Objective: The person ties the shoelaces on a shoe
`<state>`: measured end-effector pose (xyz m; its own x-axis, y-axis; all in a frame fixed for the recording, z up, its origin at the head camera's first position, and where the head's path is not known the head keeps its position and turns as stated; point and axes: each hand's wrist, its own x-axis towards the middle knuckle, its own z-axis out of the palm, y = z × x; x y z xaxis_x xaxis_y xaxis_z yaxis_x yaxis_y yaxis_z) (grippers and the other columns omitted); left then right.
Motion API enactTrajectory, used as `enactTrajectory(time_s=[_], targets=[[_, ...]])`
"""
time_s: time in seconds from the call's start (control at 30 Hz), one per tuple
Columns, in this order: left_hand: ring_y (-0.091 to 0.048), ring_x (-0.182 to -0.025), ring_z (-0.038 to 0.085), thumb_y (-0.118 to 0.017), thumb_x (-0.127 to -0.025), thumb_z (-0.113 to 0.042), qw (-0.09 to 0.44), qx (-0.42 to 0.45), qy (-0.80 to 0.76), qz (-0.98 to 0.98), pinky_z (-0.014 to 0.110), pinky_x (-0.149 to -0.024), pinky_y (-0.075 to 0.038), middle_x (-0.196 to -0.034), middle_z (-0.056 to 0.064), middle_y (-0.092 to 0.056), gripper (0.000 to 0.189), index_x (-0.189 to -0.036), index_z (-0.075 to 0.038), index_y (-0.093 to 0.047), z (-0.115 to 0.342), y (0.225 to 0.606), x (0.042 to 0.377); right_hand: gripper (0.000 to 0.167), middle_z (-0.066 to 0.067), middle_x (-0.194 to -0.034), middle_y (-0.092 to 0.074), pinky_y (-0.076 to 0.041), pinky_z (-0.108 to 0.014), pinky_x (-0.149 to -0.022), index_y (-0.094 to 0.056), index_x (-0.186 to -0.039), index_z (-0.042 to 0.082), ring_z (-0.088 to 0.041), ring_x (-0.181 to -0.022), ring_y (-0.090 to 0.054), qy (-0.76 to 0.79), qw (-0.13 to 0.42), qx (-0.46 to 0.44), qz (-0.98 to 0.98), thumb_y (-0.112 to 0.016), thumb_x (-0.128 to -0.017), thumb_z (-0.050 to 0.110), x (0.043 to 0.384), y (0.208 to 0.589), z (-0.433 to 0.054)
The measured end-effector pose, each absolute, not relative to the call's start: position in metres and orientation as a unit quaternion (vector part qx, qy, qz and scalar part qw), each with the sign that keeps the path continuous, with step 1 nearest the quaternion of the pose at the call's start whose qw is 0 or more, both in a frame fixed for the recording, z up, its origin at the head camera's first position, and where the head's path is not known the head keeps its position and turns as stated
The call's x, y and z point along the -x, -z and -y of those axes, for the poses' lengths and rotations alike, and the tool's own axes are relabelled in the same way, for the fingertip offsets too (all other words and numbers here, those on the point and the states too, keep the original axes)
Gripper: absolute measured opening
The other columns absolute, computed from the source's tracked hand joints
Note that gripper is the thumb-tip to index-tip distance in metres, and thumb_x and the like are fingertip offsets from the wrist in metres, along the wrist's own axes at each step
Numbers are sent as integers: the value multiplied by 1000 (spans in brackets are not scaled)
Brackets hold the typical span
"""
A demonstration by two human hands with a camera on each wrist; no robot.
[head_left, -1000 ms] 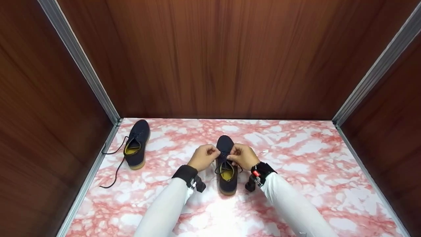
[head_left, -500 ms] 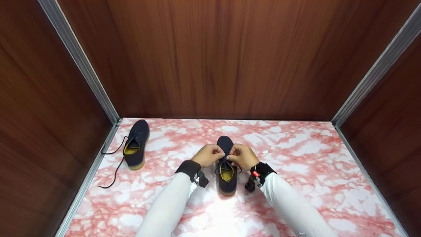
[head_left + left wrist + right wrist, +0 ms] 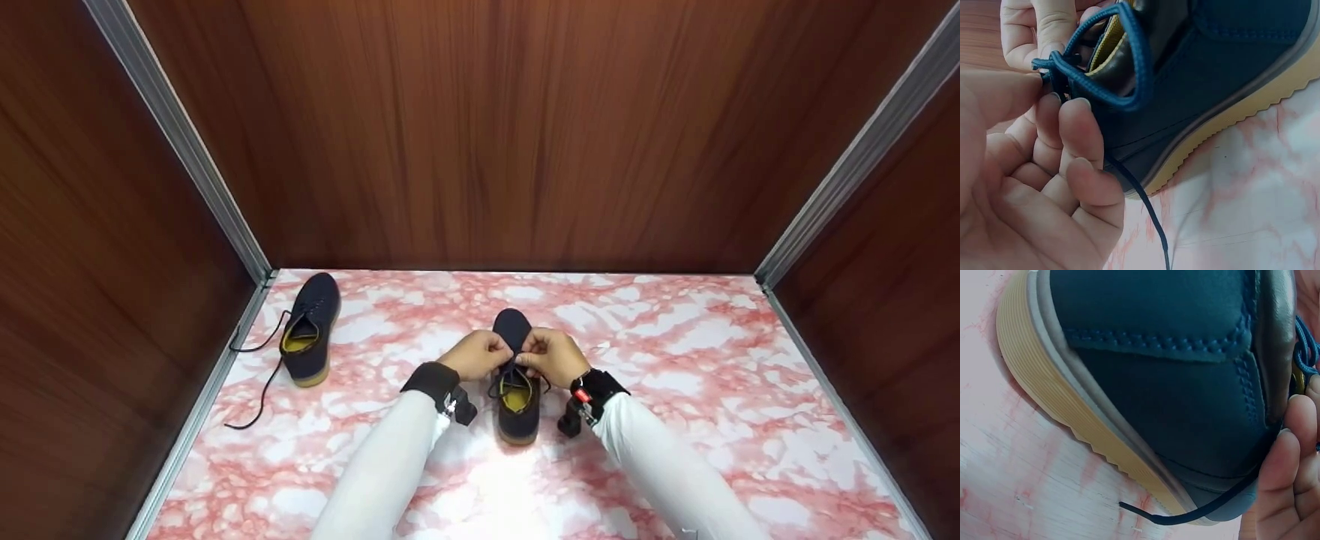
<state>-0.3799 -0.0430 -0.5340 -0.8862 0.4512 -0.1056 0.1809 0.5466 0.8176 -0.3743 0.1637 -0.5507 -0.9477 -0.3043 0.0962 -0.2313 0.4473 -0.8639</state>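
Over the shoe (image 3: 1202,73), I find left hand (image 3: 474,355) and right hand (image 3: 555,358) grips closed, pinching lace (image 3: 1141,64); even tension advised.

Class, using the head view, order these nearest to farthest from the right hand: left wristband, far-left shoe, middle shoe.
1. Middle shoe, just left of the right hand.
2. Left wristband, left of that shoe.
3. Far-left shoe, left of both.

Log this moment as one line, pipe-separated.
left hand: pinching lace | right hand: pinching same lace | centre shoe: upright, lace loop visible | other shoe: left side, untied
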Motion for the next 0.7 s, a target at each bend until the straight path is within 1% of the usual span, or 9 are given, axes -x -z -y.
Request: enactTrajectory(time_s=[0.1,0.2,0.27,0.37,0.43,0.5,0.6,0.7], targets=[[-55,-61,8,-60,-105,-20,154,-184,-438,-866,19,-56,-45,-83,18,-70,23,-93,-3,-71,43,534,380,21,2,-70,-63,-55,-21,-55,-63,-85,1,-6,-57,-63,499,39,152,-852,-83,-87,7,374,550,-164],[-59,-64,12,-59,-105,-19,154,-178,-451,-861,19,-56,-46,-87,24,-72,23,-92,-3,-70,43,535,379,19,-1,-74,-66,-56,-21,-56,-65,-87,1,-6,-59,-64,496,38,148,-855,-83,-88,8,374,551,-165],[-63,-68,15,-58,-105,-18,158,-168,-471,-851,20,-56,-48,-90,23,-73,22,-93,-2,-69,44,536,379,18,-5,-78,-69,-56,-21,-57,-67,-90,1,-6,-60,-65,493,34,145,-857,-83,-88,8,373,551,-166],[-64,-70,17,-58,-105,-17,166,-148,-504,-834,20,-55,-50,-85,11,-70,22,-95,-1,-69,44,537,379,18,-12,-90,-74,-54,-19,-56,-69,-97,2,-7,-62,-65,495,29,138,-858,-83,-88,7,372,550,-169],[-63,-68,15,-57,-104,-17,171,-135,-526,-822,21,-55,-51,-83,3,-67,21,-97,-1,-69,45,538,379,20,-14,-97,-74,-51,-19,-52,-68,-101,2,-8,-61,-65,501,30,129,-855,-83,-88,6,371,550,-171],[-62,-67,12,-56,-104,-17,171,-127,-538,-816,20,-55,-50,-83,2,-67,21,-99,-1,-69,46,539,379,20,-14,-101,-73,-49,-19,-50,-67,-101,3,-7,-60,-63,505,29,121,-854,-82,-89,6,370,550,-173],[-62,-66,11,-56,-105,-17,172,-111,-555,-807,21,-55,-50,-87,7,-71,20,-102,-2,-68,48,540,379,16,-10,-98,-71,-48,-20,-52,-67,-97,6,-6,-60,-61,493,19,121,-861,-81,-91,9,368,550,-177],[-63,-66,11,-55,-106,-17,171,-98,-565,-801,21,-55,-50,-91,11,-74,18,-103,-3,-67,49,541,379,14,-8,-88,-71,-49,-21,-56,-68,-90,9,-6,-62,-59,472,14,125,-872,-78,-94,18,364,549,-179]])
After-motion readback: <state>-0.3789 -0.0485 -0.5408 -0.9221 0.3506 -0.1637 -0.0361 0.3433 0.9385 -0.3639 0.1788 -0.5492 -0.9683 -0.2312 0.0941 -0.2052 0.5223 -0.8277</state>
